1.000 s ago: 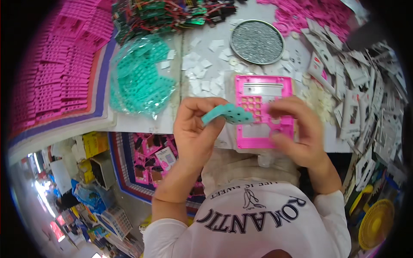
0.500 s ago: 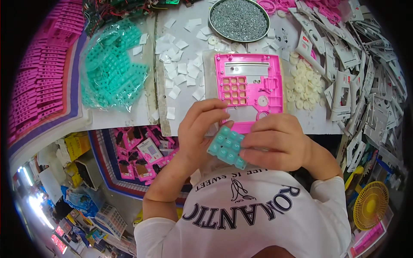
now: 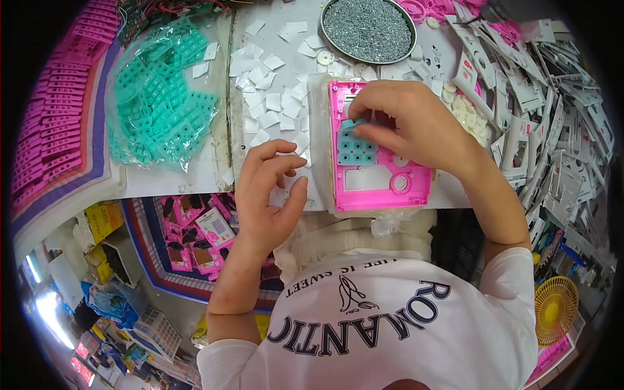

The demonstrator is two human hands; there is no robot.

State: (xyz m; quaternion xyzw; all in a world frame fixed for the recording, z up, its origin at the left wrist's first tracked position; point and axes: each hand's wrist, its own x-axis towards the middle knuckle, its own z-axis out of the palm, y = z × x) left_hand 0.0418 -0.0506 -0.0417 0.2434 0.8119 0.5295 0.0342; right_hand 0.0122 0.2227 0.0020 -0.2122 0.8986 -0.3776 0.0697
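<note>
A pink plastic housing lies open side up at the table's front edge, with posts, a rectangular window and a round opening in it. On its grid of square holes sits a teal rubber keypad, underside up, showing dark dots. The fingers of my right hand are closed at the keypad's far edge and hide that corner and part of the housing. My left hand hovers left of the housing, empty, its fingers apart and slightly curled.
A clear bag of teal keypads lies at left, beside stacked pink parts. White square pieces are scattered mid-table. Behind stands a round tin of screws. White discs and heaped white panels fill the right. Below is a crate.
The keypad has gone from between both hands near my shirt onto the housing, turned underside up. My right hand moved away from me with it; my left hand let go and drew left.
</note>
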